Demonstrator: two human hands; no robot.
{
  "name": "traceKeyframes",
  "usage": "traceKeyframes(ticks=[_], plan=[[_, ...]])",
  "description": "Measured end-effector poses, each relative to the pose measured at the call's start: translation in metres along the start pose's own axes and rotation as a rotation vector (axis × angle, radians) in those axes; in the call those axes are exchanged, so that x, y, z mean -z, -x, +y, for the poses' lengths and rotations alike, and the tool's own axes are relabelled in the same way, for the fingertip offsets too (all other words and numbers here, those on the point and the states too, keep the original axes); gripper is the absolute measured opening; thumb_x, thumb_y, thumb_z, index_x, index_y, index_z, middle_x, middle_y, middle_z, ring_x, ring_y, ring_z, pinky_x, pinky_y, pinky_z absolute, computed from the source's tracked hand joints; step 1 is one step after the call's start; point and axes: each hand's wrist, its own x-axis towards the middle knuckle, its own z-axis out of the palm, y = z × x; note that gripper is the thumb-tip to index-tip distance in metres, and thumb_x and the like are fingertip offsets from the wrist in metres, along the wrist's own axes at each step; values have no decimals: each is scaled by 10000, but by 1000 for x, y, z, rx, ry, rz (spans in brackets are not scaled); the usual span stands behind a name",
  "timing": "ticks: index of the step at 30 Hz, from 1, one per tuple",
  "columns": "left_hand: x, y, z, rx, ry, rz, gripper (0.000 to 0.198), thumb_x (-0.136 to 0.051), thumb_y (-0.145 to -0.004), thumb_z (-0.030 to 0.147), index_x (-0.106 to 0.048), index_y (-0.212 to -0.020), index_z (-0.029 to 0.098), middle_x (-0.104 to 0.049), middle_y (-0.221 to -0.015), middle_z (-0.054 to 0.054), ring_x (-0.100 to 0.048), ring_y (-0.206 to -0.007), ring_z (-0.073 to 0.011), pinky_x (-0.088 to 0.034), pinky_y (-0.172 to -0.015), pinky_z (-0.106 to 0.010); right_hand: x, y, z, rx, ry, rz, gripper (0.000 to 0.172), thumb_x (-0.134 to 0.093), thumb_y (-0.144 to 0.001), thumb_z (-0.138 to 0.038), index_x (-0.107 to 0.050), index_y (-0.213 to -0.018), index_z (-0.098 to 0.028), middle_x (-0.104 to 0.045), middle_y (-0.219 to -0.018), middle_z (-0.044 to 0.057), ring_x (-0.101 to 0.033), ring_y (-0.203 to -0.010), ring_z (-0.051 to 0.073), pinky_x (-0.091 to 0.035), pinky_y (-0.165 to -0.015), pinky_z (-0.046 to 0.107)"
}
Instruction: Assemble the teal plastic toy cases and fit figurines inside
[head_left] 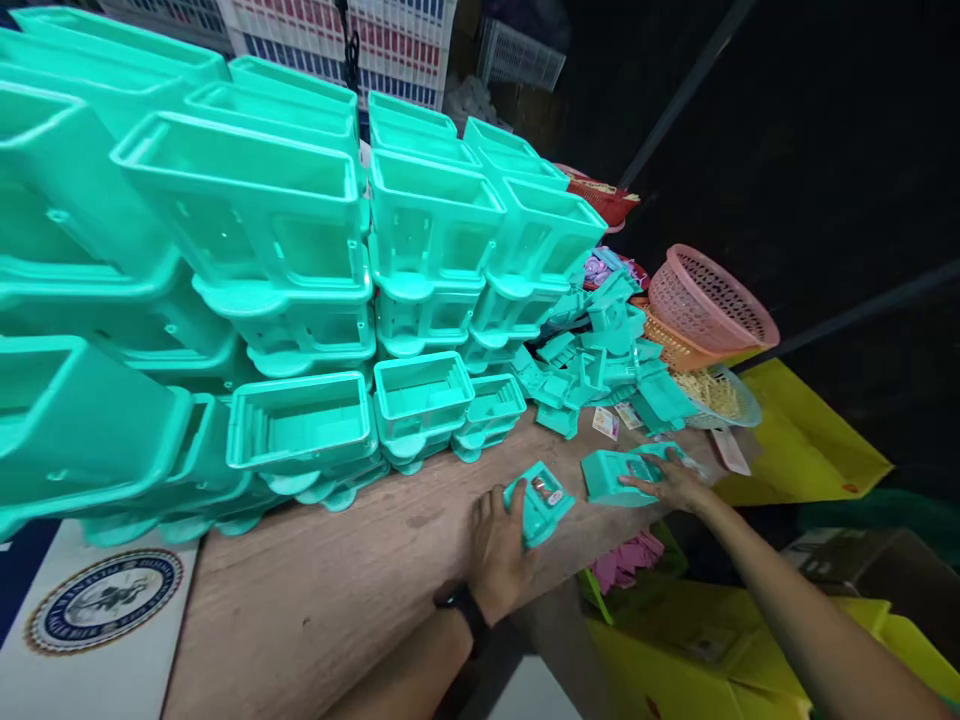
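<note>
My left hand (496,548), with a dark watch on the wrist, is closed around the side of a small teal plastic part (534,528). That part rests on the table and has copper-coloured metal bits and a small white label in its recess. To the right, my right hand (670,481) lies over a teal plastic housing (609,480), its fingers gripping the top and far side. The palm side of this hand is hidden. Just beyond both hands is a heap of loose teal plastic parts (600,350), with small printed cards (606,423) beside it.
Stacked teal plastic bins (300,420) fill the left and back of the wooden table (360,560). Baskets, one pink (712,300) and one holding pale strips (709,395), stand at the far right. Yellow bags (675,640) sit below the table edge. White crates (345,50) stand behind.
</note>
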Motion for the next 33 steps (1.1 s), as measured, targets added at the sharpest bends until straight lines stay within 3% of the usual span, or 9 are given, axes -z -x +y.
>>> traceKeyframes(ticks=[6,9,12,14,17,22,25,29,33], plan=[[18,64,-78,68,-15,217,795,-620,-857,74,-354,-1589,232,-503,-1430,-144,-486,-1330,-358,-398,-1168,-538,-33,57,-73,71,-2,-25,820,-604,-873,-771,-598,-1452,-191,-464,-1599,224,-358,-1526,455,-416,-1148,625],[22,91,-118,115,-13,375,742,-623,-865,99,-382,-1554,232,-537,-1379,-137,-526,-1287,-360,-457,-1112,-551,-39,84,-99,170,-31,-8,791,-560,-890,-762,-562,-1495,-252,-413,-1645,192,-413,-1492,464,-455,-1098,633],[22,107,-143,118,33,491,794,-682,-849,182,-338,-1563,220,-553,-1396,-148,-530,-1317,-377,-476,-1104,-575,-29,93,-109,264,-49,30,619,-397,-1013,-610,-530,-1517,-277,-444,-1634,160,-499,-1444,386,-462,-1093,599],[22,110,-150,95,89,536,836,-710,-851,269,-298,-1577,219,-539,-1458,-164,-509,-1375,-389,-467,-1123,-591,-17,89,-110,318,-39,50,541,-371,-1032,-505,-563,-1486,-283,-500,-1591,156,-513,-1425,372,-444,-1096,602],[25,105,-146,92,161,566,795,-687,-894,379,-300,-1566,207,-509,-1530,-188,-491,-1421,-394,-464,-1129,-589,-4,77,-114,390,4,46,441,-575,-930,-465,-689,-1328,-313,-598,-1485,155,-536,-1360,449,-441,-1032,642],[48,100,-123,81,-19,431,757,-754,-862,311,-416,-1520,153,-632,-1349,-178,-590,-1264,-379,-484,-1058,-572,5,72,-124,438,58,105,222,-611,-901,-373,-765,-957,-224,-728,-1179,169,-603,-1205,392,-381,-1023,559],[56,107,-119,-18,-265,423,737,-730,-849,143,-454,-1532,173,-643,-1305,-166,-585,-1235,-378,-440,-1051,-603,5,79,-121,338,67,216,411,-459,-990,-439,-707,-791,-178,-735,-1009,203,-625,-1092,396,-381,-937,537],[49,121,-134,-58,-483,520,758,-584,-817,-54,-524,-1505,260,-664,-1281,-143,-562,-1288,-367,-390,-1036,-604,-5,93,-123,149,33,353,623,-230,-1053,-468,-711,-835,-138,-724,-818,214,-669,-852,366,-407,-772,458],[43,133,-149,-106,-554,531,775,-498,-788,-99,-581,-1450,296,-676,-1279,-119,-563,-1280,-350,-375,-1015,-583,-22,118,-144,173,-5,373,571,-253,-1052,-415,-750,-1039,-134,-772,-1025,192,-692,-928,311,-436,-801,403]])
